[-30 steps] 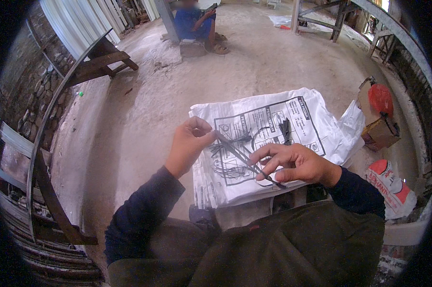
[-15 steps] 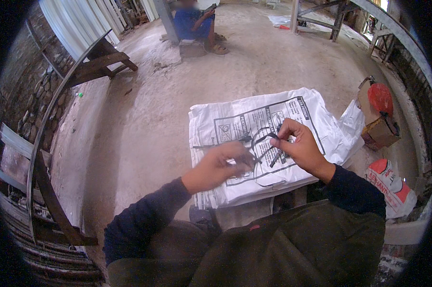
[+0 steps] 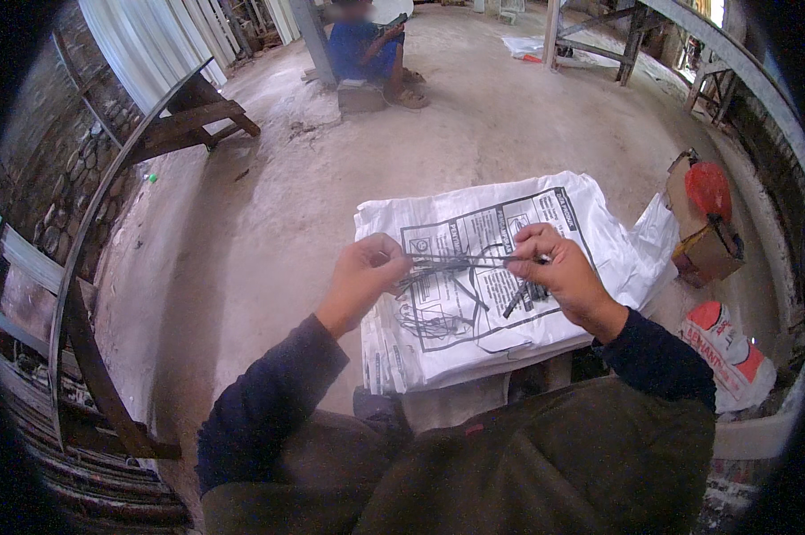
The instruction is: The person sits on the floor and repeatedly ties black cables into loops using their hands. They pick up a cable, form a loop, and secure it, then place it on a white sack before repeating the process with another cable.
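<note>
Since half a second ago, both hands have drawn apart, stretching a bundle of thin dark strips (image 3: 460,260) level between them where earlier they met close together at the middle of the sack.

Largest is the pale concrete floor (image 3: 269,223), running out to twelve o'clock, where a seated person in blue (image 3: 362,49) sits well apart. Curved metal bars (image 3: 90,259) arc along nine o'clock. At centre lies a stack of white printed sacks (image 3: 616,259), under both hands. At three o'clock stands a cardboard box (image 3: 701,250) with a red cap (image 3: 707,189) on it; at four o'clock lies a red and white bag (image 3: 728,357).

Left hand (image 3: 367,276) has fingers pinched shut on the strips' left end. Right hand (image 3: 554,272) has fingers closed narrowly on the right end, with loose strip ends dangling below onto the sack.
</note>
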The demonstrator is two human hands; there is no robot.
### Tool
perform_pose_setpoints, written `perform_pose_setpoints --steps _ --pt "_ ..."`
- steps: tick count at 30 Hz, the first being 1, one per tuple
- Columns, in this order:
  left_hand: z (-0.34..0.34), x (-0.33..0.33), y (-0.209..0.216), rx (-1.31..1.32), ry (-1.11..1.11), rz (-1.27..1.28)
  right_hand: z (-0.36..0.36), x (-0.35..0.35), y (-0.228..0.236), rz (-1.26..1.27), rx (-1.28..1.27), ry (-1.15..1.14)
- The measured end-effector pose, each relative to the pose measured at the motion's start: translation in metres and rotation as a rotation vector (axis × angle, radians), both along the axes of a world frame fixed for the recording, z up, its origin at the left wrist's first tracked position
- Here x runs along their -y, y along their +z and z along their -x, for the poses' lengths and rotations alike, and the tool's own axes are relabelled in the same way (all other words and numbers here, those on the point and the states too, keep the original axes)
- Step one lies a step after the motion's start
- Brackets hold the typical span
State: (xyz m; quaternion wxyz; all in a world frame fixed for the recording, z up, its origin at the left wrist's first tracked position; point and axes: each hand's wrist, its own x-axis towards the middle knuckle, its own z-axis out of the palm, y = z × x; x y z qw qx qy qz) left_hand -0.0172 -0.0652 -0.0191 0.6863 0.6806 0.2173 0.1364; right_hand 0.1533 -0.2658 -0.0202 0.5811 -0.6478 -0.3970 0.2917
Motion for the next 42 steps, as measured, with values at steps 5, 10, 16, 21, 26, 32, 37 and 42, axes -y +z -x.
perform_pose_setpoints --steps 5,10,16,21,26,32,37,42 --pt "-0.004 -0.01 -0.011 -0.007 0.146 -0.037 0.019 0.002 0.023 -0.013 -0.43 0.477" --pt "-0.002 -0.008 -0.008 -0.062 0.037 -0.13 0.013 0.004 0.018 -0.012 -0.263 0.501" --pt "-0.001 0.015 -0.005 0.007 -0.19 -0.357 0.01 0.002 0.013 -0.023 -0.09 0.227" --pt "-0.001 0.047 0.008 0.164 -0.815 -0.442 0.003 -0.004 -0.006 0.044 0.196 0.012" --pt "0.004 0.038 0.013 -0.011 -0.756 -0.419 0.0 -0.007 -0.018 0.034 0.787 -0.096" --pt "0.004 0.001 -0.001 -0.065 -0.271 -0.344 -0.004 -0.006 -0.017 0.145 0.545 -0.002" --pt "0.003 -0.013 -0.011 -0.169 -0.065 -0.237 -0.001 -0.003 -0.009 0.142 0.328 0.149" --pt "0.001 -0.021 -0.031 -0.182 -0.004 -0.375 0.016 -0.003 0.006 0.119 0.037 0.553"
